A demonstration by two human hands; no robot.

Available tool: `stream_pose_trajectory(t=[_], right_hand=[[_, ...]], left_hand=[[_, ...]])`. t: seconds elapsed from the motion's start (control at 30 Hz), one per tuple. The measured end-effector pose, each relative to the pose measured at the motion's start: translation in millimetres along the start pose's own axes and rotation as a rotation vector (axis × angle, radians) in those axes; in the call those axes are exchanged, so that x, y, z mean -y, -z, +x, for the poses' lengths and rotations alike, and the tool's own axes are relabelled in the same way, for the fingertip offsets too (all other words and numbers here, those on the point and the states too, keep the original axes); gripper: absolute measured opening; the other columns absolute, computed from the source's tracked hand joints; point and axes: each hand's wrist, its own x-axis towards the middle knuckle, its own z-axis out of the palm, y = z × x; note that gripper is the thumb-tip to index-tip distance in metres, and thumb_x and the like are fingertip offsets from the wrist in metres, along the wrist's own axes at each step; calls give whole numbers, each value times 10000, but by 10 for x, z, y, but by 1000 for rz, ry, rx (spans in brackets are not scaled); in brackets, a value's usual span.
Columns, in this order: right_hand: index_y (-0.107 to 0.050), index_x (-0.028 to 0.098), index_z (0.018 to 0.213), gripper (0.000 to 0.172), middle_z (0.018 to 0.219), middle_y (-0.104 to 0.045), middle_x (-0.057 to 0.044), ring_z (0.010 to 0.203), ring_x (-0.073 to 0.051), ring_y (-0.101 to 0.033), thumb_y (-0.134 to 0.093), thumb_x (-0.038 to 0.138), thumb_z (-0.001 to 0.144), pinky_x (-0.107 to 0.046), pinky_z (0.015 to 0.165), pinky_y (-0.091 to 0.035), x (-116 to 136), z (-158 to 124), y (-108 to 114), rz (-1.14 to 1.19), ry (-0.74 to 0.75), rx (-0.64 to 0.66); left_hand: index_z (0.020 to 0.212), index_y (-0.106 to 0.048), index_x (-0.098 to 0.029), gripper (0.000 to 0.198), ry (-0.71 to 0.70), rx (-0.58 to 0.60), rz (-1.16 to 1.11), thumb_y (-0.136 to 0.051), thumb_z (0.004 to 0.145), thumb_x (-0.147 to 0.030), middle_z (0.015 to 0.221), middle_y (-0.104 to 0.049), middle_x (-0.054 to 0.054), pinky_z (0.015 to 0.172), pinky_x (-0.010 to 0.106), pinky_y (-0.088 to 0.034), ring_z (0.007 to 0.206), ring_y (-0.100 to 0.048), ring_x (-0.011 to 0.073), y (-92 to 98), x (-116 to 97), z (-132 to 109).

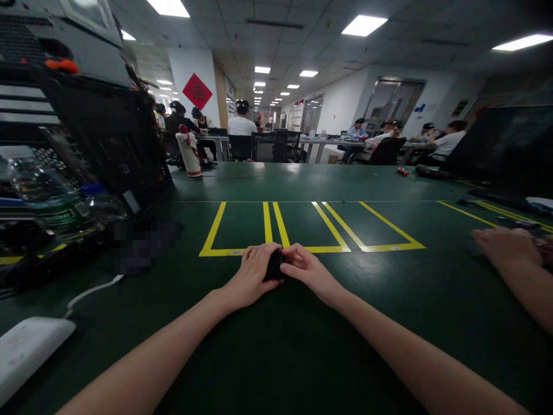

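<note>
Green matting is covering a wide workbench (302, 346) in a large open office, with ceiling lights glowing overhead. At the centre of the frame, a small black object (273, 266) is sitting on the mat, just below a row of yellow taped boxes (311, 230). Both of the person's hands are closing around it: the left hand (253, 276) is gripping its left side with curled fingers, and the right hand (305, 268) is pinching its right side. Most of the object is hidden between them, so its exact shape cannot be told. Judging by its size, it is probably light and rigid, and best held by its two short sides, as the fingers are doing now.

At the right edge of the frame, another person's hand (505, 245) is resting on the mat, well apart. In the lower left corner, a white device (26, 349) with a white cable (90, 291) is lying flat. Along the left edge, an open computer case (108, 138) and a clear plastic bottle (47, 196) are standing. Farther back, left of centre, a white flask (189, 151) is standing upright, and seated people are working at distant tables.
</note>
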Motion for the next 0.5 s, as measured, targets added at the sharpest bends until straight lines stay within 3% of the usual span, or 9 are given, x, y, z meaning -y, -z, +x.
stream_pose_trajectory(t=[0.1,0.23,0.5], right_hand=[[-510,209,840,151,908,-548,-3,896,-137,-524,-562,275,715,-327,831,-404,14,4,-23,-35,14,-70],[-511,206,931,242,963,-544,-25,933,-154,-510,-564,298,713,-341,846,-394,-1,25,-10,-98,-35,-94],[-476,218,909,295,967,-537,-10,948,-158,-520,-624,227,654,-351,831,-412,17,27,51,2,-41,56]], left_hand=[[1189,-245,-236,536,2,0,4,-540,742,-224,1170,-412,66,939,421,-264,1099,-383,223,-12,-1,2],[1186,-247,-243,533,3,-10,9,-541,741,-227,1168,-411,61,944,423,-262,1101,-385,223,-40,18,-2],[1177,-248,-244,519,26,-2,20,-535,745,-220,1175,-406,60,930,421,-280,1099,-390,226,-12,-15,-19]])
